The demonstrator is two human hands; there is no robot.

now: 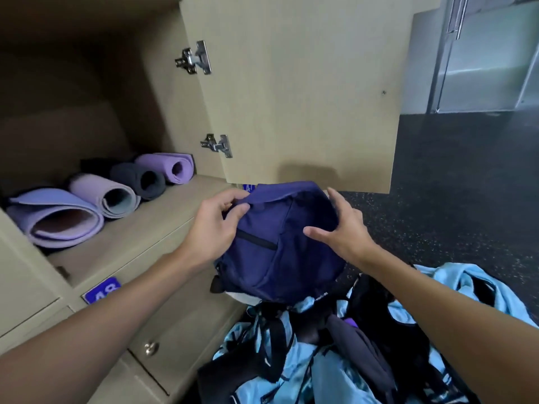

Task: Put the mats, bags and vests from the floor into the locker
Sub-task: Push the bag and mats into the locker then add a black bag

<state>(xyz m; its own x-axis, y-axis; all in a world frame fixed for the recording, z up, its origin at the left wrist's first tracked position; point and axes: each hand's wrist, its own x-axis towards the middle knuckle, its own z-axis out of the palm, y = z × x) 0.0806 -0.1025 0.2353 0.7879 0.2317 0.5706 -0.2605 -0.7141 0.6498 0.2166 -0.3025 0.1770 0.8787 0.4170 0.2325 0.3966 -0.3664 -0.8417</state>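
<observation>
A navy blue bag (pixel 285 243) is held up in front of the open locker (pixel 163 205), just right of its shelf edge. My left hand (pixel 215 225) pinches the bag's upper left rim. My right hand (pixel 341 225) grips its right side with the thumb over the front. Inside the locker lie several rolled mats: a big purple mat (pixel 55 217), a lilac mat (pixel 105 196), a dark grey mat (pixel 140 179) and a purple mat (pixel 172 167) at the back. Below the bag, a heap of light blue vests (pixel 329 374) and black straps lies on the floor.
The locker door (pixel 306 91) stands open to the right, with two metal hinges. Closed lower lockers carry a blue number plate (pixel 102 288) and a round knob (pixel 151 347). Dark speckled floor (pixel 466 185) stretches right toward a glass door (pixel 478 62).
</observation>
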